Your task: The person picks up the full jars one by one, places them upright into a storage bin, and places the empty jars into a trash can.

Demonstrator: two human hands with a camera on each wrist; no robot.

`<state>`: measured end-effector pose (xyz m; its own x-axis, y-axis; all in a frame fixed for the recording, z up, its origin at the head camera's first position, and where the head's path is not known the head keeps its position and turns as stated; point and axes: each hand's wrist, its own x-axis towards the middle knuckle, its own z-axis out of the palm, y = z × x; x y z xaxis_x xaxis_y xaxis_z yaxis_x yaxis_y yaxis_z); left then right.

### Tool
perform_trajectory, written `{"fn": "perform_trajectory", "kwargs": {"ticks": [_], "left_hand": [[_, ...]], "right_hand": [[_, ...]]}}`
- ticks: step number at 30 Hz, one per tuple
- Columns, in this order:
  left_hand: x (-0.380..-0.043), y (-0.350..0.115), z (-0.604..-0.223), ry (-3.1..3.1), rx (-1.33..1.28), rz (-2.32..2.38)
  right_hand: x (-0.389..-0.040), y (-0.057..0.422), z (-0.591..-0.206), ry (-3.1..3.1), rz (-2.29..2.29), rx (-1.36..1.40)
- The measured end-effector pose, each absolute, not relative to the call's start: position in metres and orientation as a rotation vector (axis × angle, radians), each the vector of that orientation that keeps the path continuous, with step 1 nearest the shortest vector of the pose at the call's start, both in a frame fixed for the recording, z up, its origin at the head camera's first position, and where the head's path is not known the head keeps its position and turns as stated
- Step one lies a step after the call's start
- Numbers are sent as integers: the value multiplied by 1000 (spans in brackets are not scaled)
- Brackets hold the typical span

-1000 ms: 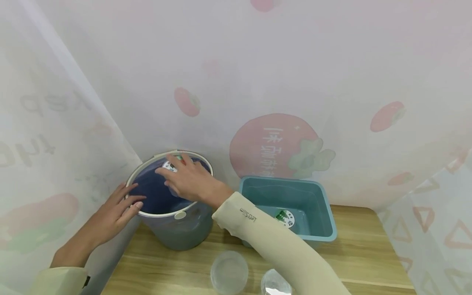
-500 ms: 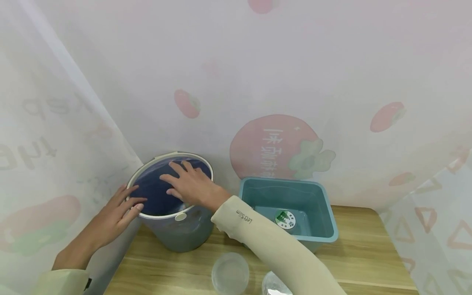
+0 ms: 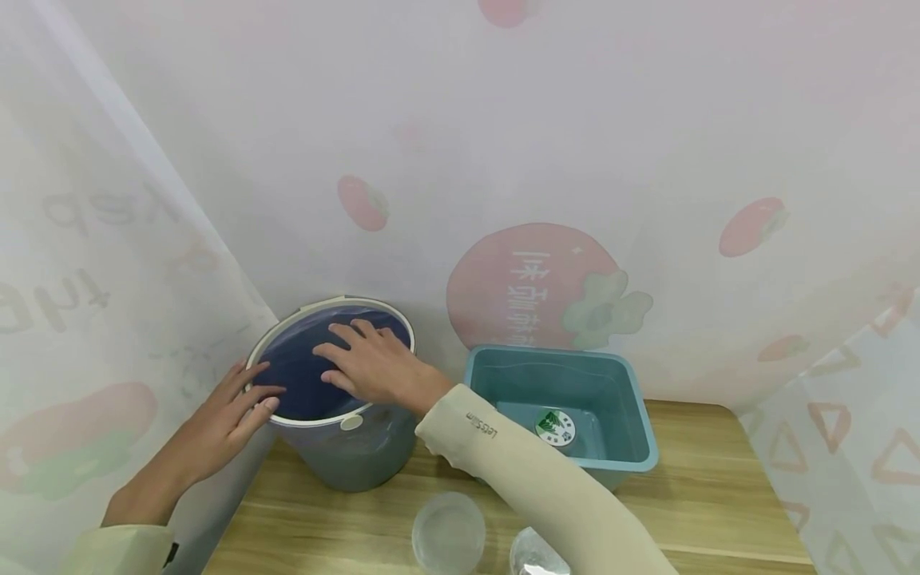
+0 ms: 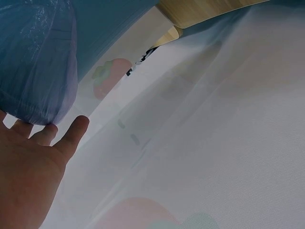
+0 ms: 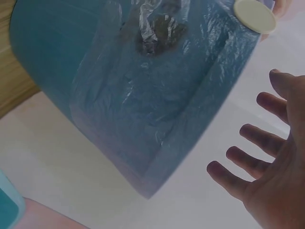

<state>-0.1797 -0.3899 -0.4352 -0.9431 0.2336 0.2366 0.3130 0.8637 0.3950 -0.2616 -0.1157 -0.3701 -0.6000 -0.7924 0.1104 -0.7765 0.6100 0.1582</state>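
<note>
A blue-grey trash can (image 3: 352, 463) with a cream rim is lined with a dark blue plastic bag (image 3: 302, 379). My left hand (image 3: 219, 427) rests at the rim's left side, its fingers reaching over it. In the left wrist view, the bag's outer fold (image 4: 38, 62) hangs against those fingertips. Over the can's mouth hovers my right hand (image 3: 374, 363), fingers spread and holding nothing. The right wrist view shows that hand (image 5: 271, 157) apart from the can's side. What lies at the bottom of the can is hidden in the head view.
A teal rectangular tub (image 3: 643, 415) stands right of the can, with a round container bearing a white-and-green label (image 3: 555, 428) inside. Two clear round containers stand at the wooden table's front: one whole (image 3: 449, 533), another (image 3: 535, 553) partly behind the right sleeve. Printed cloth walls enclose the table.
One second ago my right hand held a round-labelled container inside the can's mouth; it has let go of it, and the container is out of sight. My left hand stays at the rim.
</note>
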Motion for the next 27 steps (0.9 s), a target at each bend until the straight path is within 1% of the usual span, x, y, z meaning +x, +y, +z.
{"fn": "perform_trajectory", "kwargs": {"ticks": [8, 18, 27], "left_hand": [[-181, -389, -435, -2863, -419, -642], [-181, -389, -433, -2856, -421, -664], [-180, -391, -434, -2850, -441, -679]], "right_hand": [[-256, -106, -369, -2691, -103, 1294], [-254, -82, -371, -2681, -66, 1277], [-239, -61, -366, -2643, -37, 1292]]}}
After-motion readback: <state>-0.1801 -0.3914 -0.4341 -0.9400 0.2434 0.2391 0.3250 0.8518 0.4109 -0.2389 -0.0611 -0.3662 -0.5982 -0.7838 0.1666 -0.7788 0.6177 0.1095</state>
